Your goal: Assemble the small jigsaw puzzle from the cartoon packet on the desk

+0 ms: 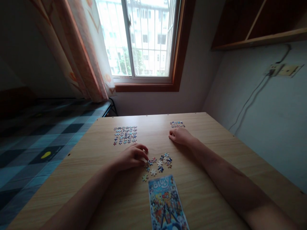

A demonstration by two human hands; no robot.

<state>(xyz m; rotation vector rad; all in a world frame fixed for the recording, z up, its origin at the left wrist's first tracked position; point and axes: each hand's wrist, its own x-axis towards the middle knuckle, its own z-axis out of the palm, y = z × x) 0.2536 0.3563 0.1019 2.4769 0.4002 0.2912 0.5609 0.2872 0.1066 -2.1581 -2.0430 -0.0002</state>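
A loose pile of jigsaw puzzle pieces (160, 163) lies mid-table. At its left edge is my left hand (131, 156), its bent fingers apart and the fingertips close to the nearest pieces; no piece shows in its grasp. My right hand (181, 136) rests farther out, fingers curled together on the tabletop, just below two short rows of puzzle pieces (177, 124). Whatever those fingers may hold is hidden. Beyond my left hand, several neat rows of small pieces (125, 134) form a block. Closest to me lies a colourful Bluey puzzle box or picture sheet (167, 203).
Everything lies on a light wooden table (206, 191). To the left stands a bed with a checked cover (55, 127). Ahead are a barred window (148, 41) and a curtain (81, 54). A cable (249, 95) hangs from the right wall's socket.
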